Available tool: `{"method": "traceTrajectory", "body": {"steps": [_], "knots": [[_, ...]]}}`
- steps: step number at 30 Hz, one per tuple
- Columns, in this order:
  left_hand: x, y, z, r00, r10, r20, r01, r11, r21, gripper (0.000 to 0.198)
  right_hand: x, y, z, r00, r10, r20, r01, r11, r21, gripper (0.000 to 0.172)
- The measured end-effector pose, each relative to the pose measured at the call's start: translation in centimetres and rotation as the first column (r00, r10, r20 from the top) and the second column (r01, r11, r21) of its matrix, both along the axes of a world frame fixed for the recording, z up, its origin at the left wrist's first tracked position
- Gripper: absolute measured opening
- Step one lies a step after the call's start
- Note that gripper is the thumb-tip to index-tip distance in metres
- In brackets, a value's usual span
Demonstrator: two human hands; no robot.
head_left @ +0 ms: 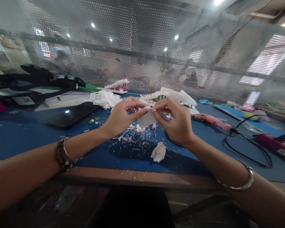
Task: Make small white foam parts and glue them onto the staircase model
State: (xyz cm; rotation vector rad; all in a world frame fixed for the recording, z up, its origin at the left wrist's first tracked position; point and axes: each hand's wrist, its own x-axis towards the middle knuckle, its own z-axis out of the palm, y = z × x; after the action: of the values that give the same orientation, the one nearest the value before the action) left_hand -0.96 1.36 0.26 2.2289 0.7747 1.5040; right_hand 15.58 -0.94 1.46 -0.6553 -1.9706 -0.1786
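Above the middle of the blue work surface, my left hand (123, 115) and my right hand (175, 120) meet almost fingertip to fingertip. Between them a small piece of thin white paper (146, 118) hangs down, its upper edge pinched by both hands. Whatever else the fingertips may hold is too small to make out. Below lie white scraps and shreds (133, 139), along with a short pink-and-white stick (154, 126). A crumpled white paper piece (159, 152) rests nearer the table's front edge.
A black phone (72, 115) and crumpled white paper (105, 98) lie at left. Behind stand stepped white pieces with red pegs (121, 86) and green pegs (161, 97). At right are a pink corded tool (213, 122), a black cable and a magenta power strip (275, 145). Perforated metal screens the back.
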Motion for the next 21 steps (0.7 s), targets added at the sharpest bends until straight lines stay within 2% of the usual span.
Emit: {"method": "traceTrajectory", "body": {"steps": [4,8,12,14,17,19,21], "knots": [[-0.08,0.2,-0.12,0.998,-0.056,-0.025,0.055,0.998,-0.008,0.017,0.04,0.09,-0.11,1.0,-0.003,-0.002,0.003,1.0,-0.019,0.005],[-0.06,0.23,-0.22,0.994,-0.105,0.035,0.107,0.991,-0.074,0.018,0.07,0.07,-0.12,0.998,0.039,-0.057,-0.047,0.989,-0.141,0.004],[0.04,0.09,-0.11,0.981,-0.16,0.113,0.175,0.974,-0.144,0.017,-0.01,0.15,0.11,0.981,0.106,-0.161,-0.148,0.949,-0.277,0.005],[0.04,0.04,-0.03,0.97,-0.197,0.145,0.221,0.96,-0.172,0.016,-0.11,0.23,0.26,0.962,0.131,-0.239,-0.217,0.899,-0.381,0.006],[-0.04,0.04,0.05,0.959,-0.224,0.174,0.256,0.946,-0.198,0.013,-0.26,0.34,0.41,0.918,0.174,-0.357,-0.356,0.758,-0.546,0.006],[-0.1,0.07,0.09,0.954,-0.237,0.181,0.272,0.942,-0.198,0.011,-0.32,0.39,0.39,0.888,0.194,-0.417,-0.431,0.668,-0.607,0.007],[-0.14,0.1,0.11,0.949,-0.254,0.189,0.289,0.938,-0.189,0.01,-0.35,0.4,0.3,0.87,0.198,-0.451,-0.469,0.614,-0.635,0.008]]}}
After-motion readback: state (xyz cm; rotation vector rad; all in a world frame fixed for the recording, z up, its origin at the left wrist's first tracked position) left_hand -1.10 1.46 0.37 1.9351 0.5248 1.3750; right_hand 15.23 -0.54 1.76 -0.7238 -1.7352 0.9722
